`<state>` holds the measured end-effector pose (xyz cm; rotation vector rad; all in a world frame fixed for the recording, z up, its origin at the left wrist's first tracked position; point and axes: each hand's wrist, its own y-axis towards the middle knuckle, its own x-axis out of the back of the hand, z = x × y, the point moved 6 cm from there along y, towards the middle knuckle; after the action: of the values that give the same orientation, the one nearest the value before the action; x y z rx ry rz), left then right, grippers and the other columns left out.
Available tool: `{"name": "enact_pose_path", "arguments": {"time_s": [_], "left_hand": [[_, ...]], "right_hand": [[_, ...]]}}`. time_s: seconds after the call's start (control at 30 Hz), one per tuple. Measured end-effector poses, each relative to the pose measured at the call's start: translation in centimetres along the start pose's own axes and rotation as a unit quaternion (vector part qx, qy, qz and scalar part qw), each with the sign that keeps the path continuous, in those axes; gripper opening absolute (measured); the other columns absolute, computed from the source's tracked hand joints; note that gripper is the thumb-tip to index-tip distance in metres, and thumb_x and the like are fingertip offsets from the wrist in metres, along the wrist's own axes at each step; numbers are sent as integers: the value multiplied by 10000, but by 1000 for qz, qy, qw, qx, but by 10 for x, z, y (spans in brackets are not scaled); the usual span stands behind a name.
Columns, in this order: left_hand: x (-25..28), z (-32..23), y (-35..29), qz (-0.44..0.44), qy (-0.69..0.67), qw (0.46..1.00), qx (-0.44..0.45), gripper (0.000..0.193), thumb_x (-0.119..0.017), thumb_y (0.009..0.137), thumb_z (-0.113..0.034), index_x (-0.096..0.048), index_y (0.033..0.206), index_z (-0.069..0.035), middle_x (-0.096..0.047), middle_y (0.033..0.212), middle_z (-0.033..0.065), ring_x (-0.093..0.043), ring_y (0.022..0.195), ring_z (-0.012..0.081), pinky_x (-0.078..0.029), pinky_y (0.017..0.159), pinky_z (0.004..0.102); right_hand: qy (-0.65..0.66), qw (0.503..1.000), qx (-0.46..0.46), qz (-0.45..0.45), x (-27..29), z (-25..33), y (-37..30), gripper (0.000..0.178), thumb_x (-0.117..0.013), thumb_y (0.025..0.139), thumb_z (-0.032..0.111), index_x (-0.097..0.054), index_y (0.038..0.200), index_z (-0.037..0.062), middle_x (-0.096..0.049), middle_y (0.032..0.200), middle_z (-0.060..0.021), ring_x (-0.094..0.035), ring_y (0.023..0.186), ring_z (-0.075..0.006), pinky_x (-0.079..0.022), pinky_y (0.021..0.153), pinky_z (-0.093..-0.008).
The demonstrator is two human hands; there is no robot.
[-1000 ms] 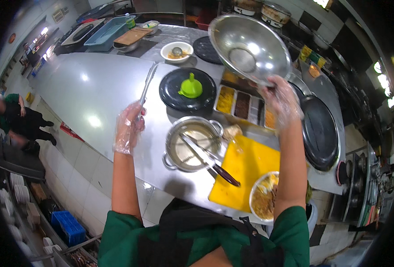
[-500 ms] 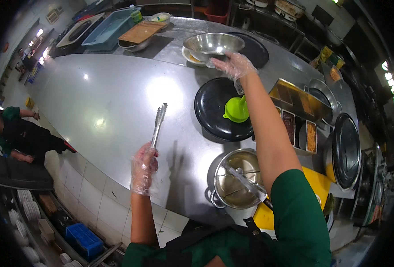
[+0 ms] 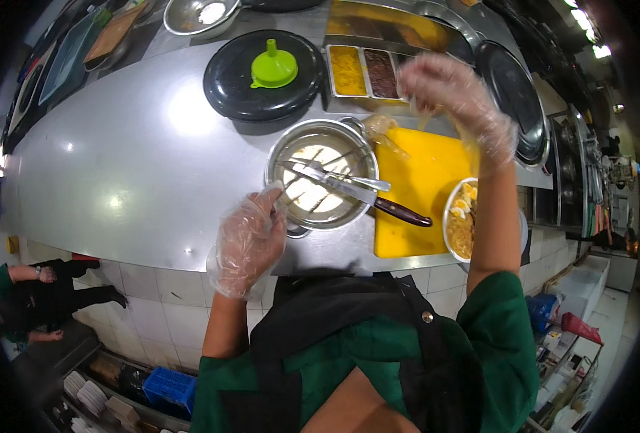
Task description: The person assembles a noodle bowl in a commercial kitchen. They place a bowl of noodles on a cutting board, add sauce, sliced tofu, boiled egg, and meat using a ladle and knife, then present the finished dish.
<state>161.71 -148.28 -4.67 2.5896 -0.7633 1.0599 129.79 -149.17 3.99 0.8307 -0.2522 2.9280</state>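
Observation:
My left hand (image 3: 251, 242), in a clear plastic glove, is at the near left rim of a steel pot (image 3: 271, 173). Its fingers are curled; whether the tongs are still in them cannot be made out. A knife (image 3: 399, 211) with a dark red handle lies across the pot beside another metal utensil (image 3: 379, 185). Gloved too, my right hand (image 3: 450, 94) hovers by the steel food containers, its fingers smeared by motion. Yellow food (image 3: 347, 71) and dark red food (image 3: 380, 73) fill two containers. My right forearm partly covers a white bowl (image 3: 447, 229) with egg pieces.
A yellow cutting board (image 3: 410, 242) lies right of the pot. Behind the pot, a green funnel (image 3: 274, 68) sits on a black round lid (image 3: 226, 97). A steel bowl (image 3: 183, 25) stands farther back. Another person (image 3: 53, 296) is at the far left.
My right hand has come from the far steel bowl to the food containers. My left hand has moved to the pot; the tongs no longer stand up from it. The view has shifted right and nearer.

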Motion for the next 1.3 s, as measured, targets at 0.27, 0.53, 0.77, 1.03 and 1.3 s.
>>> {"name": "enact_pose_path", "arguments": {"time_s": [0.27, 0.53, 0.77, 1.03, 1.3], "left_hand": [[-54, -17, -4, -59, 98, 988, -106, 342, -664, 859, -143, -613, 1184, -50, -636, 1055, 180, -637, 930, 356, -530, 806, 413], [-45, -73, -37, -185, -16, 977, -103, 447, -727, 824, -32, -596, 1252, -42, -627, 1230, 150, -624, 1091, 292, -495, 940, 380], [-103, -236, -27, -228, 78, 933, -266, 829, -849, 740, -253, -429, 1405, 7, -546, 1352, 206, -577, 1202, 329, -457, 1035, 387], [-147, -288, -16, -239, -43, 896, -372, 691, -746, 722, -114, -471, 1351, -36, -659, 1079, 147, -636, 944, 349, -506, 827, 417], [-154, -322, -42, 44, -4, 944, -328, 520, -603, 766, -78, -499, 1275, -57, -663, 874, 142, -639, 813, 359, -501, 765, 450]], "right_hand": [[-392, 916, -68, -46, -77, -150, -26, 473, -671, 811, 414, -678, 1108, 45, -666, 1145, -209, -644, 1055, -362, -511, 917, -441], [-348, 936, 22, -41, -7, -106, -43, 371, -573, 859, 377, -708, 1000, 62, -700, 1033, -180, -678, 930, -338, -531, 833, -436], [-131, 988, 78, -38, 64, -30, -159, 415, -584, 886, 421, -650, 920, 13, -656, 848, -137, -635, 776, -260, -492, 746, -372], [-142, 972, 172, -81, 61, -8, -236, 303, -549, 860, 266, -648, 966, 1, -660, 833, -190, -635, 772, -321, -489, 742, -431], [-518, 774, 313, -188, 88, -35, -282, 119, -648, 807, 175, -610, 901, 112, -607, 727, -72, -637, 657, -269, -509, 560, -403]]}}
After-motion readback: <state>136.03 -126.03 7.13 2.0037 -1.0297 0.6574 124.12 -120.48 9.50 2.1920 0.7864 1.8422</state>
